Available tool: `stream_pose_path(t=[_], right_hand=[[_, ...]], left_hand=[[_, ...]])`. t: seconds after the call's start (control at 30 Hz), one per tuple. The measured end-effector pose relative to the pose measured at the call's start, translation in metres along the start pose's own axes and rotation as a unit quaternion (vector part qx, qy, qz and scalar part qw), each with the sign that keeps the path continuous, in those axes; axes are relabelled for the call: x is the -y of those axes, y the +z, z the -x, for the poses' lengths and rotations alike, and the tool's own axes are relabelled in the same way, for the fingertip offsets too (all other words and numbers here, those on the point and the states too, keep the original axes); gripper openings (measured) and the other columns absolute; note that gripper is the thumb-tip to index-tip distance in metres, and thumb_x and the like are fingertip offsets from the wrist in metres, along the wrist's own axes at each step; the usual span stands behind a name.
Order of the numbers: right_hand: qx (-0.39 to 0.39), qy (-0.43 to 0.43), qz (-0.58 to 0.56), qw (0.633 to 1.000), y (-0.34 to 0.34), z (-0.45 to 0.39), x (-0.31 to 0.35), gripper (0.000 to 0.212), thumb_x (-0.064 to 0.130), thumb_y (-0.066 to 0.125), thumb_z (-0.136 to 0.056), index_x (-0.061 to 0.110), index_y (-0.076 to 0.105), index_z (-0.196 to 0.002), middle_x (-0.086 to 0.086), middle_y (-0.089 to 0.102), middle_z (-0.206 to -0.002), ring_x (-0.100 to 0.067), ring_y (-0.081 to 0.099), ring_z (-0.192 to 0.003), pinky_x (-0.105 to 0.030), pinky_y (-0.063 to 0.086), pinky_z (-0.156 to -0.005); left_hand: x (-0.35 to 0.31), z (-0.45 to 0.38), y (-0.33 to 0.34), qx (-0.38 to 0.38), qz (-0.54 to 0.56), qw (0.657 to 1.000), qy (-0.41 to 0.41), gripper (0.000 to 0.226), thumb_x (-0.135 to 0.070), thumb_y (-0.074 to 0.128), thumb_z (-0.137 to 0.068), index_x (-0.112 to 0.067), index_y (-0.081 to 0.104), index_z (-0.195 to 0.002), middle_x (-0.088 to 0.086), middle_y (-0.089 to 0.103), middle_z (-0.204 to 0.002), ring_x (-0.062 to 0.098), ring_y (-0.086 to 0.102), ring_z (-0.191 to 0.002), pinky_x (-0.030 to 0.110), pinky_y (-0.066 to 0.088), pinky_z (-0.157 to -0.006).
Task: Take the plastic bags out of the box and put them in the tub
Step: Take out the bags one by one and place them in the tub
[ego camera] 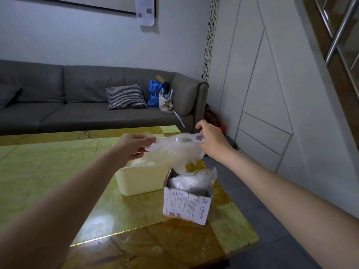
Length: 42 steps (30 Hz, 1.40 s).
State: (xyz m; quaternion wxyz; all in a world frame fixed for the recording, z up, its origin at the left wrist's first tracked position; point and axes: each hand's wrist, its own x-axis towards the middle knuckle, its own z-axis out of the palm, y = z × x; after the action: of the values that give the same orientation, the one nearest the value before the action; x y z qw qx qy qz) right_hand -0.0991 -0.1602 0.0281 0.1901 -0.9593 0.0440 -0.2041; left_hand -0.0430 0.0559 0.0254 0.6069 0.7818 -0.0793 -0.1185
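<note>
A clear plastic bag (pixel 174 147) is stretched between my two hands above the tub. My left hand (pixel 134 145) pinches its left end, and my right hand (pixel 210 141) grips its right end. Below them stands the cream tub (pixel 139 179) on the table, its inside partly hidden by the bag. To the tub's right stands the torn white cardboard box (pixel 186 205), open at the top, with more crumpled plastic bags (pixel 192 180) bulging out of it.
The yellow-green marble table (pixel 48 171) has its right edge just past the box and its near edge at the bottom. A grey sofa (pixel 87 105) with a checked cushion and bags stands behind. White cabinet panels (pixel 272 94) line the right.
</note>
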Motion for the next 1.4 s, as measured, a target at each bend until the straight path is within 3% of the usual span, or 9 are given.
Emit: stream_pose_path(t=[0.17,0.33,0.53,0.8,0.93,1.03,1.17,1.27,1.4], right_hand=[[0.003,0.026,-0.032,0.999,-0.007,-0.002,-0.004,0.050,0.001,0.065,-0.083,0.012,0.044,-0.128,-0.012,0.041,-0.123,-0.015,0.042,-0.092,-0.022,0.037,-0.077],[0.051,0.079,-0.151,0.984,-0.013,0.001,-0.001,0.064,0.009,0.077,-0.075,0.017,0.044,-0.129,-0.006,0.045,-0.117,-0.016,0.047,-0.098,-0.025,0.041,-0.082],[0.145,0.151,-0.424,0.881,-0.024,0.003,-0.004,0.058,-0.006,0.073,-0.074,0.014,0.050,-0.124,-0.009,0.051,-0.103,-0.019,0.057,-0.090,-0.030,0.052,-0.082],[0.289,0.144,-0.472,0.820,-0.045,0.004,-0.007,0.046,-0.010,0.061,-0.082,0.013,0.053,-0.121,-0.013,0.068,-0.098,-0.018,0.066,-0.086,-0.024,0.057,-0.069],[0.243,0.129,-0.350,0.896,-0.042,0.005,-0.017,0.030,-0.011,0.063,-0.081,0.010,0.063,-0.103,-0.013,0.066,-0.091,-0.017,0.061,-0.083,-0.024,0.051,-0.073],[0.167,0.005,-0.025,0.986,-0.023,0.003,0.002,0.016,0.001,0.062,-0.085,0.012,0.072,-0.090,-0.003,0.066,-0.089,-0.015,0.061,-0.085,-0.027,0.048,-0.081],[0.238,-0.135,0.225,0.935,0.028,0.023,0.034,0.021,-0.005,0.043,-0.089,0.002,0.059,-0.078,-0.008,0.056,-0.077,-0.020,0.053,-0.064,-0.029,0.045,-0.058],[0.356,-0.111,0.222,0.901,0.065,0.028,0.031,0.033,-0.003,0.039,-0.091,0.009,0.041,-0.061,-0.005,0.040,-0.062,-0.017,0.038,-0.054,-0.026,0.029,-0.048],[0.405,-0.052,0.196,0.891,0.082,0.017,0.023,0.022,0.003,0.038,-0.092,0.004,0.051,-0.074,-0.008,0.050,-0.074,-0.023,0.048,-0.067,-0.031,0.036,-0.058]], left_hand=[[0.003,-0.006,-0.006,-0.020,0.091,0.996,-0.005,0.011,-0.021,0.065,-0.084,-0.010,0.066,-0.082,0.000,0.052,-0.064,0.008,0.042,-0.054,0.019,0.039,-0.053],[0.001,-0.012,-0.007,-0.091,0.172,0.981,-0.013,0.007,-0.018,0.068,-0.083,-0.014,0.063,-0.081,0.003,0.059,-0.080,0.011,0.053,-0.072,0.021,0.046,-0.063],[-0.003,-0.019,-0.008,-0.194,0.248,0.949,0.012,0.015,-0.012,0.065,-0.086,-0.015,0.059,-0.073,-0.001,0.054,-0.071,0.006,0.047,-0.063,0.015,0.045,-0.052],[-0.008,-0.023,-0.008,-0.249,0.331,0.910,0.025,0.013,-0.008,0.060,-0.089,-0.010,0.055,-0.078,0.005,0.057,-0.071,0.008,0.055,-0.056,0.014,0.049,-0.044],[-0.005,-0.024,-0.017,-0.287,0.342,0.895,0.006,0.008,-0.009,0.051,-0.094,-0.004,0.057,-0.096,0.004,0.062,-0.062,0.008,0.062,-0.052,0.020,0.056,-0.066],[-0.005,-0.019,-0.008,-0.215,0.316,0.924,0.012,0.029,-0.010,0.044,-0.097,0.004,0.051,-0.122,0.006,0.064,-0.082,0.011,0.059,-0.070,0.018,0.052,-0.068],[-0.014,-0.012,0.011,-0.130,0.340,0.931,0.023,0.032,-0.006,0.043,-0.097,0.007,0.046,-0.126,0.008,0.058,-0.095,0.007,0.062,-0.065,0.014,0.054,-0.062],[-0.020,-0.013,0.010,-0.114,0.399,0.910,-0.013,0.023,-0.012,0.048,-0.096,0.000,0.050,-0.115,0.012,0.059,-0.088,0.014,0.062,-0.074,0.026,0.056,-0.072],[-0.015,-0.018,0.003,-0.105,0.369,0.923,-0.004,0.014,-0.019,0.050,-0.095,-0.005,0.054,-0.094,0.008,0.057,-0.080,0.013,0.060,-0.073,0.022,0.051,-0.065]])
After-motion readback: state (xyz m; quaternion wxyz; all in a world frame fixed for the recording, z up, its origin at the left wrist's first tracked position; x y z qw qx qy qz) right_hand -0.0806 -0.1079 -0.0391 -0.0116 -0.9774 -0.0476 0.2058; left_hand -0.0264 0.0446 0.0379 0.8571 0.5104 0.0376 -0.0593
